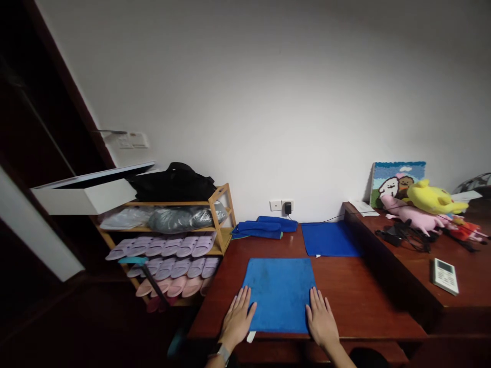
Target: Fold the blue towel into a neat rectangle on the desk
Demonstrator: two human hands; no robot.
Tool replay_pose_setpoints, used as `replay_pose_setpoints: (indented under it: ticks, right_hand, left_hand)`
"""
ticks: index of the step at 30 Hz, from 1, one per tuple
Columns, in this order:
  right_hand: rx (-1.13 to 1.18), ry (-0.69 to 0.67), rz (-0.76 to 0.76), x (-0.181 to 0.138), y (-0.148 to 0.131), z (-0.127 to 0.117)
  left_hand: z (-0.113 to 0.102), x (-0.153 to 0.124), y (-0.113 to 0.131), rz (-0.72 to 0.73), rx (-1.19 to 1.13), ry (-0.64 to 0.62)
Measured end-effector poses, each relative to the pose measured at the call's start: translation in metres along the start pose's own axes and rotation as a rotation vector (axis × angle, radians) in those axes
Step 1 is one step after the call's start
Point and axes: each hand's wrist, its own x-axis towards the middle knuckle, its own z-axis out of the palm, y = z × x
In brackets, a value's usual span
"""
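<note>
A blue towel (280,291) lies spread flat near the front edge of a dark wooden table (353,301). My left hand (238,319) rests flat on the towel's near left corner, fingers stretched out. My right hand (321,321) lies flat on its near right corner, fingers also extended. Neither hand holds anything. A second blue towel (330,239) lies flat further back, and a pile of folded blue towels (264,228) sits at the back left of the table.
A wooden shoe rack (220,225) with several lilac and pink slippers stands left of the table, a black bag (174,183) on top. A raised desk at right carries plush toys (429,204), cables and a white remote (445,276). A charger (287,207) is plugged into the wall.
</note>
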Motion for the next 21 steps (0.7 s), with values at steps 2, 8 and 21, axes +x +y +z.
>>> replay_pose_setpoints:
  ticks: [2,8,21]
  right_hand:
    - [0.002,-0.005,0.001,-0.001,0.0,-0.001]
    - [0.043,-0.047,0.031,0.01,0.003,-0.005]
    - [-0.003,-0.009,0.022,0.053,0.001,-0.005]
  left_hand:
    - [0.004,-0.002,-0.003,-0.005,0.011,0.032]
    - [0.013,-0.004,-0.002,0.033,-0.023,0.079]
    - [0.015,-0.003,-0.009,0.026,0.019,0.081]
